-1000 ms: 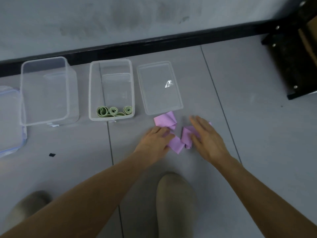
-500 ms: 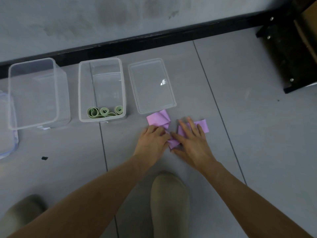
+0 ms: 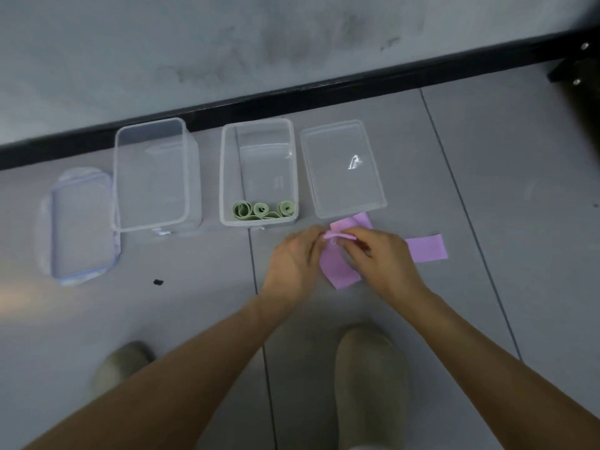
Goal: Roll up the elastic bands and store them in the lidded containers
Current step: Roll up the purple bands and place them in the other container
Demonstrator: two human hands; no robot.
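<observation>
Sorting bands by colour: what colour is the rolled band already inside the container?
The rolled band is pale green, shown clearly in the head view.

The left hand (image 3: 292, 258) and right hand (image 3: 383, 258) are covering the middle of the purple band (image 3: 341, 272), hiding how its folds are lying. The black frame (image 3: 579, 58) is running off the right edge. The left shoe (image 3: 120, 365) is showing blurred, and the dark speck (image 3: 158, 282) is showing too small to identify.

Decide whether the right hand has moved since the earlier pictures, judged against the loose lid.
Yes. The right hand has shifted left against the loose lid: earlier flat beyond its near right corner, now pinching the purple band below its near edge.
</observation>
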